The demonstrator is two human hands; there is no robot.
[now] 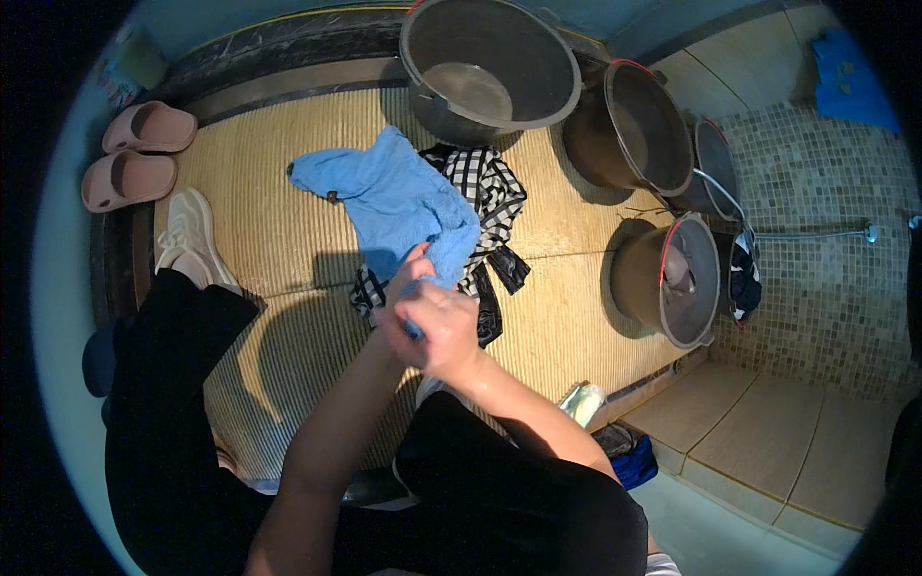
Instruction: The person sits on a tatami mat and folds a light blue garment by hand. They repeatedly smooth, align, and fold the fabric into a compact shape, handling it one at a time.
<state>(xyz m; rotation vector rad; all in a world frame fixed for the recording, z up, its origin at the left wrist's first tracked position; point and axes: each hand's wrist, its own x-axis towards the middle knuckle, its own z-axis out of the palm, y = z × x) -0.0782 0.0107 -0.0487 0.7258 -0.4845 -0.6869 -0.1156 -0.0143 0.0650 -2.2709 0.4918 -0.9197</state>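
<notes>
A light blue fluffy cloth (pixel 403 194) lies spread on the ribbed mat, its near end bunched up between my hands. My right hand (pixel 439 327) is closed round that end, with a bit of blue showing at the fist. Close against it, my left hand (pixel 403 306) also grips the cloth; it is blurred and partly hidden behind the right. Under and beside the blue cloth lies a black-and-white checked garment (pixel 490 194) with dark shiny strips.
A large dark basin (pixel 468 86) stands at the far side. Dark buckets (pixel 634 129) stand to the right, one holding something (pixel 677 270). Pink slippers (pixel 130 176) are at the far left. A green-and-white packet (pixel 582 405) and blue cloth (pixel 635 464) lie near the tiled ledge (pixel 749 439).
</notes>
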